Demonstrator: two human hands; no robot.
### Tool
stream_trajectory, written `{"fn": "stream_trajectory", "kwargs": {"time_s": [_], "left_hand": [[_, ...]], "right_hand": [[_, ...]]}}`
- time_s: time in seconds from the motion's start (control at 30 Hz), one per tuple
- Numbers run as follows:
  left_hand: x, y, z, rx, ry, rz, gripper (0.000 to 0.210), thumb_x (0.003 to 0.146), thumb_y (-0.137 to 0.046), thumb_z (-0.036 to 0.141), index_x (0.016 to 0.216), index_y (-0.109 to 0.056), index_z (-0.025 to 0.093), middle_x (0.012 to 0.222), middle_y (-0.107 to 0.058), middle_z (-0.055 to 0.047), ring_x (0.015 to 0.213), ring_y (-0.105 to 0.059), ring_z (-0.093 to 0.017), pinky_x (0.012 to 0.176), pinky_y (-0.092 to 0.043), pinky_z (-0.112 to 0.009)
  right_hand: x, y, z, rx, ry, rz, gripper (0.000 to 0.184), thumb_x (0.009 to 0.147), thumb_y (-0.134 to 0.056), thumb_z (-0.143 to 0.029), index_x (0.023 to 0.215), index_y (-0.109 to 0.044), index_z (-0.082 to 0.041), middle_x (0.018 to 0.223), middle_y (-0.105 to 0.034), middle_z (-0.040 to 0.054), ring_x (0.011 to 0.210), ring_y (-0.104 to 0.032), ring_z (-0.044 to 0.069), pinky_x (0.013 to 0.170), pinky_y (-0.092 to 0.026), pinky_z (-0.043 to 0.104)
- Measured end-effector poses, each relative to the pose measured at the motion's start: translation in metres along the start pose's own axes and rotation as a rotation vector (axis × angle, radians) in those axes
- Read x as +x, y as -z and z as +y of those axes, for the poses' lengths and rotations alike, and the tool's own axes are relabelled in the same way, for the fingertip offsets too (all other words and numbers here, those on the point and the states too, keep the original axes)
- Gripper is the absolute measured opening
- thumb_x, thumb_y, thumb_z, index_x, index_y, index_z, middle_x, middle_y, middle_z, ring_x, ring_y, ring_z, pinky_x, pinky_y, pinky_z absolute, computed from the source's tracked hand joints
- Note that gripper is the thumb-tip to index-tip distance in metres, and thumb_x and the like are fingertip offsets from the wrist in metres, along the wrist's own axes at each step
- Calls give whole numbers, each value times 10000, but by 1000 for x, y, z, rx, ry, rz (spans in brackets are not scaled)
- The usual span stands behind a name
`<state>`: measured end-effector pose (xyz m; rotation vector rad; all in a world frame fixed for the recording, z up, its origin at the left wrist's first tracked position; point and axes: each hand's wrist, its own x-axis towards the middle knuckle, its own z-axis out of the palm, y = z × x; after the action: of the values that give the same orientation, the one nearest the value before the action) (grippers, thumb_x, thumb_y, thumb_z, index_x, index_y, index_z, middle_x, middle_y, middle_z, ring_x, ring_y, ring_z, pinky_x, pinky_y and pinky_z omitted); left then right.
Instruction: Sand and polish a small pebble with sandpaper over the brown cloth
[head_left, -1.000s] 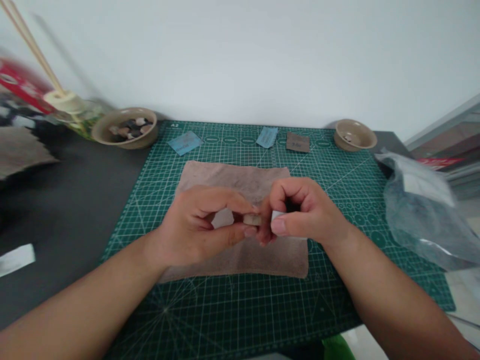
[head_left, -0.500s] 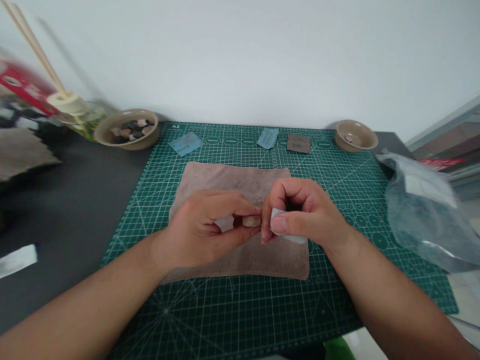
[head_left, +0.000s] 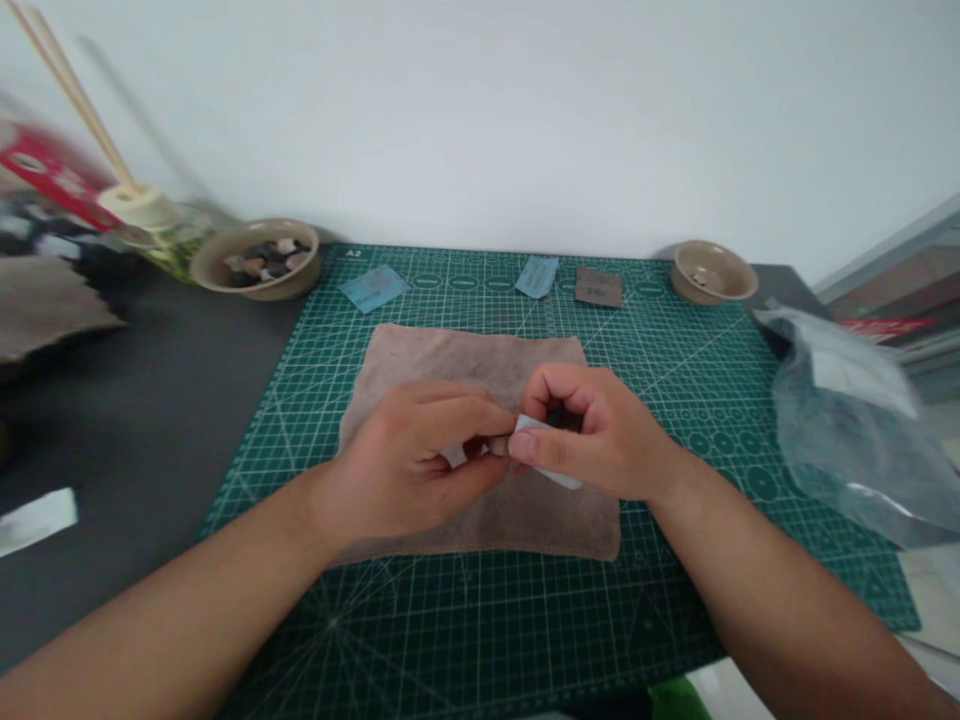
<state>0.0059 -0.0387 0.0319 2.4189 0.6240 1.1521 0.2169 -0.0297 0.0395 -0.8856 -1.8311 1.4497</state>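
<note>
Over the pinkish-brown cloth (head_left: 465,355), my left hand (head_left: 409,460) pinches a small light-brown stone (head_left: 497,446) between thumb and fingers. Only part of the stone shows; fingers cover the rest. My right hand (head_left: 600,430) is closed on a folded pale piece of sandpaper (head_left: 559,478), thumb on top of it. The sandpaper's left end is at the stone's right side, and the two hands meet there. Whatever lies under the right fingers is hidden.
A green cutting mat (head_left: 480,620) lies beneath. At its back are a blue sandpaper piece (head_left: 373,288), another blue one (head_left: 537,277) and a brown one (head_left: 598,287). A bowl of stones (head_left: 255,285), a second bowl (head_left: 712,280), a reed diffuser (head_left: 142,210) and a plastic bag (head_left: 847,430) stand around.
My right hand has shifted left with the sandpaper, which now covers the stone's right end. My left hand and the stone have hardly moved.
</note>
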Motion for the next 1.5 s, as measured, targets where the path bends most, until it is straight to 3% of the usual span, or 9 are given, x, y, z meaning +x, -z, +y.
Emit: {"fn": "stream_trajectory", "kwargs": {"time_s": [0.13,0.43,0.63,0.8,1.0,1.1,1.27,1.5], "left_hand": [[0,-1,0,23,27,-21,114,864,-679,104,862,-605,190,677,-620,27,589,-572,-99,542,-440,-216],[0,-2,0,42,29,-33,118,857,-686,99,929,-626,170,716,-623,24,619,-588,-97,576,-458,-206],[-2,-4,-3,126,11,-25,102,874,-679,132,955,-629,169,775,-659,-11,666,-614,-127,608,-486,-242],[-3,-4,-7,244,-8,-87,63,878,-650,134,840,-615,170,764,-676,-35,680,-624,-157,617,-471,-281],[-3,-4,-6,330,29,-159,111,903,-610,131,800,-632,166,650,-617,11,575,-561,-126,551,-385,-274],[-5,-4,-4,307,66,-158,140,921,-599,135,793,-637,178,630,-614,22,561,-572,-115,540,-390,-258],[-4,-2,-1,134,67,-33,10,913,-675,175,922,-679,180,703,-715,8,576,-654,-112,532,-460,-221],[0,3,-2,-76,26,71,192,852,-769,140,1026,-698,179,796,-772,6,655,-721,-94,597,-551,-154]], "right_hand": [[-1,0,0,-75,34,34,244,764,-797,-264,743,-568,-181,604,-506,-73,522,-407,57,445,-293,175],[-2,-2,0,-169,59,113,231,785,-759,-298,730,-562,-188,662,-603,-34,568,-478,86,493,-367,215],[0,-3,-1,-283,69,149,227,766,-768,-292,713,-575,-184,589,-552,-67,507,-432,65,450,-317,203],[0,-6,2,-459,150,194,166,759,-752,-213,712,-598,-174,612,-583,-72,552,-476,58,507,-330,198],[0,-8,4,-536,158,217,150,773,-730,-224,709,-604,-173,600,-585,-73,548,-497,59,521,-330,208],[0,-7,3,-499,151,221,154,761,-732,-207,696,-595,-175,598,-584,-71,550,-490,61,517,-330,207],[-2,-2,-2,-290,82,180,196,751,-764,-241,703,-583,-184,614,-597,-57,527,-470,70,473,-336,201],[-5,0,-1,128,-15,125,230,724,-800,-222,715,-573,-193,662,-649,-11,554,-572,121,490,-412,229]]}}
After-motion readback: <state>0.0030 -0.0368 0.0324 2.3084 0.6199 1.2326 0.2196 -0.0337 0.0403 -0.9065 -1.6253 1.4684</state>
